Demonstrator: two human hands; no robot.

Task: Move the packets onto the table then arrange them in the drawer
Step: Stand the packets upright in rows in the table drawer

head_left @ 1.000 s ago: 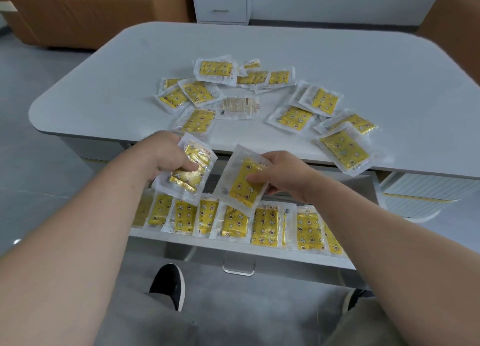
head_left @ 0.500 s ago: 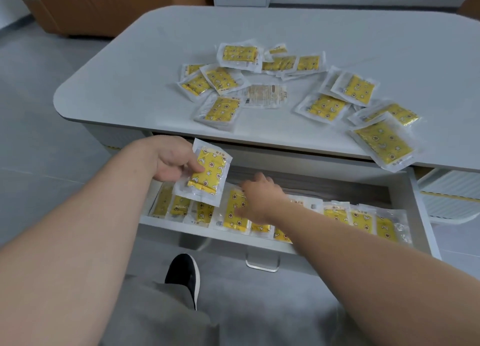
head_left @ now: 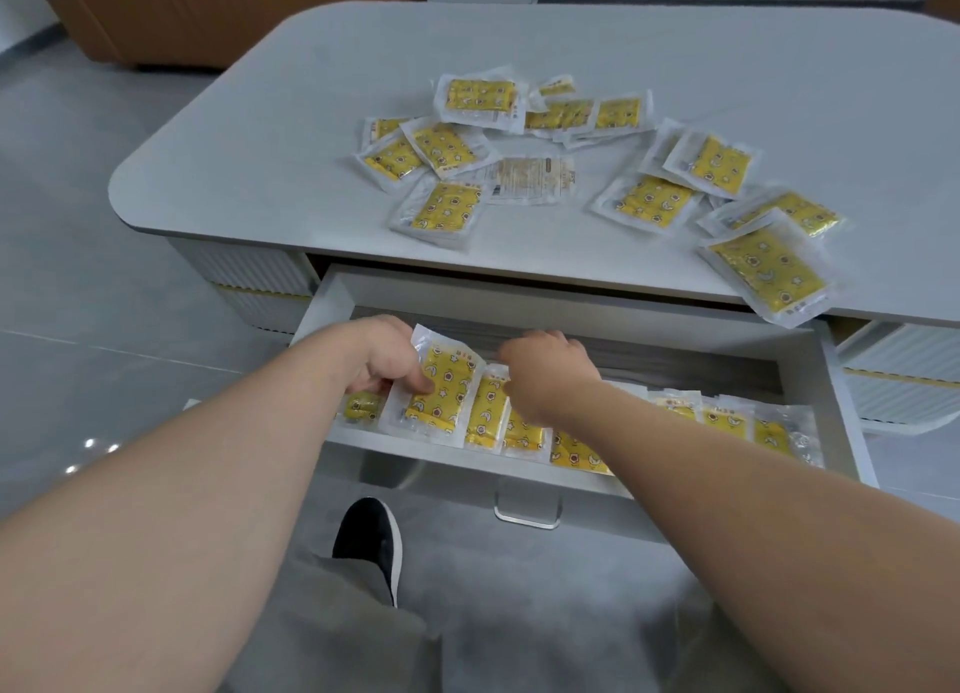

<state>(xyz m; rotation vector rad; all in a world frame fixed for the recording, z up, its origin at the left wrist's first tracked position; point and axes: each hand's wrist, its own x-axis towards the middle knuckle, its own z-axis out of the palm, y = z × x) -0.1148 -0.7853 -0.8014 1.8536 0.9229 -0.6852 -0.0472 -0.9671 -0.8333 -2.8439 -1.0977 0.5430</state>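
Your left hand: closed on one yellow packet, thumb pinching its lower left part, the packet tilted and held over the left end of the open drawer. Your right hand: reaching into the drawer with fingers bent down onto the row of packets standing along the front wall; whether it pinches one or only presses them aside cannot be told, since the fingertips are hidden behind the hand. Drawer contents: packets lined edge to edge from the left end to the right, overlapping, a few leaning. Behind the row, bare drawer floor. Table above: a loose scatter of packets awaiting transfer, one turned print-side down near the middle, some stacked on one another. One large-looking packet at the right overhangs the table's front edge, directly above the drawer's right end. Hazards, by likely cause: the held packet, slick in its clear wrapper, may slip from your thumb grip and land flat across the row; pushing it in at a slant may topple the neighbours or wedge it crooked; your right forearm lies over the drawer front and may drag packets out when it lifts; a knock to the table may tip the overhanging packet off the edge. Below: your shoe on the grey floor.
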